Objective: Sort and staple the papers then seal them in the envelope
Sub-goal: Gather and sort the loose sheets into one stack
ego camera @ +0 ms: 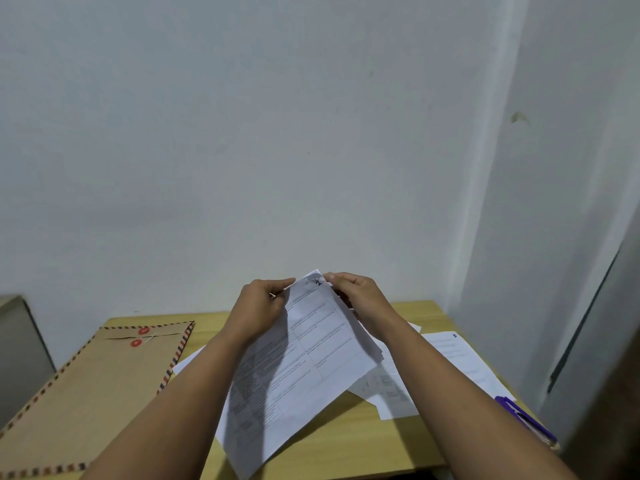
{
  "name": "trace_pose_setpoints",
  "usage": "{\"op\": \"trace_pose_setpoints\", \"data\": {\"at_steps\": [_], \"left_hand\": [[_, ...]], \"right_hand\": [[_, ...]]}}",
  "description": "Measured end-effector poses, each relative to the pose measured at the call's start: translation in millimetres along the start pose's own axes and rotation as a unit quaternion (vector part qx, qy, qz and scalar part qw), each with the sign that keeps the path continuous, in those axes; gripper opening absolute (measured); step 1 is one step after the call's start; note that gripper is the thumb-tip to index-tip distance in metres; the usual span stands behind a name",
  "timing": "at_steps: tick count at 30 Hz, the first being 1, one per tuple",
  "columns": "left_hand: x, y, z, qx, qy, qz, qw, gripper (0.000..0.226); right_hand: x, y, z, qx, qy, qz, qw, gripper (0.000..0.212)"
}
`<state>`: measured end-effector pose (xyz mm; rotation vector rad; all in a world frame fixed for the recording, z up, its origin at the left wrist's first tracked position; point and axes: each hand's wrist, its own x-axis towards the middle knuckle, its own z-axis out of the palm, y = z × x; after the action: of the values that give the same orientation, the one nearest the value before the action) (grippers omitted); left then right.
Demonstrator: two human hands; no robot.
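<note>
While both hands lift a printed sheet (304, 358) clear of the wooden surface (346, 441), the left hand (258, 308) pinches its top edge at 10 o'clock and the right hand (360, 299) grasps the top corner at 2 o'clock, fingers (337, 277) curled round the paper. More loose papers (446, 358) lie beneath, toward 3 o'clock. A brown string-tie envelope (93, 386) lies flat at 9 o'clock. A purple stapler (526, 422) sits at 4 o'clock, near the surface's edge.
</note>
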<state>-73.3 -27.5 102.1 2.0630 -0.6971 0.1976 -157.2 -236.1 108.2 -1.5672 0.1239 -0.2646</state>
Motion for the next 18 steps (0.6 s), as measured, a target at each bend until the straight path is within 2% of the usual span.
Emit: {"op": "trace_pose_setpoints", "data": {"at_steps": [4,10,15,18], "left_hand": [[-2,0,0,0.0,0.0,-0.011,1.0,0.03],[-6,-2,-1,-0.015,0.007,0.0,1.0,0.033],[-4,-5,-8,-0.025,-0.058,-0.018,0.998,0.033],[-2,-4,-13,-0.031,-0.058,-0.01,0.998,0.03]], "right_hand": [[1,8,0,-0.007,-0.003,-0.037,0.999,0.014],[3,11,-3,0.012,-0.001,-0.044,0.999,0.019],[5,9,-4,0.021,-0.006,-0.041,0.999,0.019],[8,9,-3,0.02,0.0,-0.04,0.999,0.019]]}}
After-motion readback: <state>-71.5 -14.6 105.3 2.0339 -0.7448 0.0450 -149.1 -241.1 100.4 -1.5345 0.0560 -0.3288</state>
